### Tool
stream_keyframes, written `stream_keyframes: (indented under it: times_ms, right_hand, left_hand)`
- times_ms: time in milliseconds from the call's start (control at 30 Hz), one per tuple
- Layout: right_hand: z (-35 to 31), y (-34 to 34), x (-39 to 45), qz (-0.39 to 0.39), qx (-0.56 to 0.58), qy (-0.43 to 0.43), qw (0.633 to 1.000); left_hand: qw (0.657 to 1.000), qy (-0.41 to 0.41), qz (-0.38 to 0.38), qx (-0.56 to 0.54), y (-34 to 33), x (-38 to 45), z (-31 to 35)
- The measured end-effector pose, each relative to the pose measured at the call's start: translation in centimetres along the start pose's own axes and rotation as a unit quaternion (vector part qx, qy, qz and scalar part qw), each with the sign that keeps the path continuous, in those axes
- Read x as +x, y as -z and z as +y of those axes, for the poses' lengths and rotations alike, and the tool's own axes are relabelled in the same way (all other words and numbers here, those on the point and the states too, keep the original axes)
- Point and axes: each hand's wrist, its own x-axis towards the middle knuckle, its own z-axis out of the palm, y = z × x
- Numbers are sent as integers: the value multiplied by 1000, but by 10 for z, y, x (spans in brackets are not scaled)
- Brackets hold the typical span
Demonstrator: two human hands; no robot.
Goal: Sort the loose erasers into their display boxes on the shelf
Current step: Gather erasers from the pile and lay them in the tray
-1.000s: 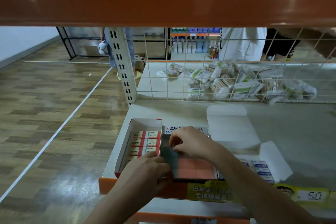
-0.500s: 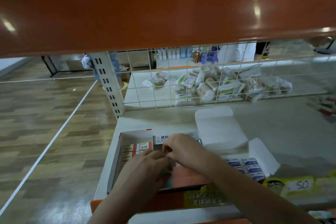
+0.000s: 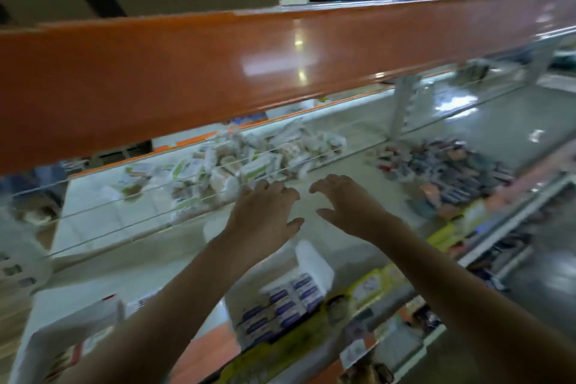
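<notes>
- A shop: long white metal shelf (image 3: 327,146) fronted by a glossy orange edge strip (image 3: 187,72).
- Yellow price labels (image 3: 367,285) clipped along the shelf front.
- Open white cardboard display box of blue-labelled erasers (image 3: 280,305).
- Heap of small dark and pink packaged goods (image 3: 452,171) lying loose.
- Thin wire divider (image 3: 131,196) with a pile of white plastic-wrapped packets (image 3: 237,162) behind it.

A pale shelf (image 3: 327,227) carries the goods. A display box of blue-labelled erasers (image 3: 282,305) sits at its front edge, another open box (image 3: 71,349) at the front left. A heap of loose erasers (image 3: 452,171) lies to the right. White packets (image 3: 237,162) are piled behind a wire divider (image 3: 124,196).
</notes>
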Motion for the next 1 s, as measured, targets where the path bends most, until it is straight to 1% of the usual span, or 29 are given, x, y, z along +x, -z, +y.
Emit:
stream_keyframes:
  times_ms: [100,200,367,467,600,733,867,933,1000]
  right_hand:
    - [57,12,-18,0,-12,-65,998]
    - [113,22,-40,-2,-25,-110,994]
    - [189,33,-63,-31,-14,-168,985]
    - [223,37,-66,-68,0,-193,979]
    - [250,37,-64,-109,54,-164,979]
    - [269,30,-54,-137,5,-112,984]
    - [276,26,-49,-144,6,-75,987]
    - [278,25,-47,-152,-2,-60,987]
    - [281,28,-47,-144,18,-33,989]
  left_hand:
    - [999,-37,-2,-17,-4,45,45]
    - [997,-54,-24,-46,-15,87,94]
    - [995,-50,-78,-40,-42,141,162]
    - [994,-35,-103,-31,-58,165,182]
    - [988,-3,-149,-31,-84,185,194]
    - [982,36,-171,-75,-107,197,201]
    - [974,93,-166,-125,-120,200,206]
    - [973,107,-162,-129,-123,200,207]
    - [972,117,-151,-141,-126,199,207]
